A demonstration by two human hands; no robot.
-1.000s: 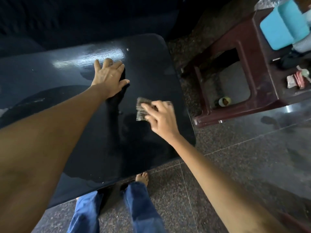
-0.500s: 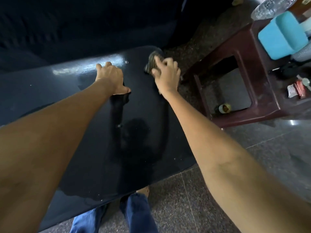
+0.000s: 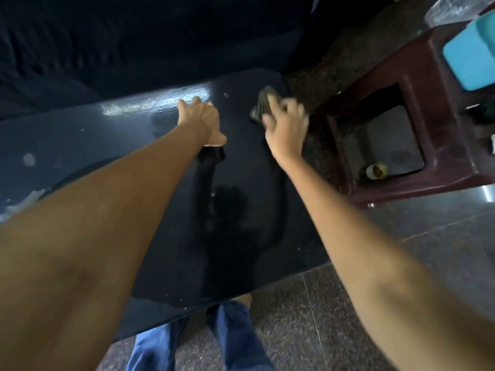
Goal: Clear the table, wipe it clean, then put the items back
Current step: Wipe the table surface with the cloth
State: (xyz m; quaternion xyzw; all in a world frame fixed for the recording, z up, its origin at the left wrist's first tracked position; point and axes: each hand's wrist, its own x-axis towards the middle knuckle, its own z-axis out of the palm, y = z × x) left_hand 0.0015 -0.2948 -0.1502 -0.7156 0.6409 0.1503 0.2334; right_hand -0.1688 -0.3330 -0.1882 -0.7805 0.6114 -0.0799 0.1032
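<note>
Right hand (image 3: 286,127) grip holds cloth (image 3: 263,103) at worktop (image 3: 241,210) far right corner; left hand (image 3: 201,121) rests flat, spread.

Bare forearms — blue jeans (image 3: 235,338) — bare foot (image 3: 244,299)
</note>
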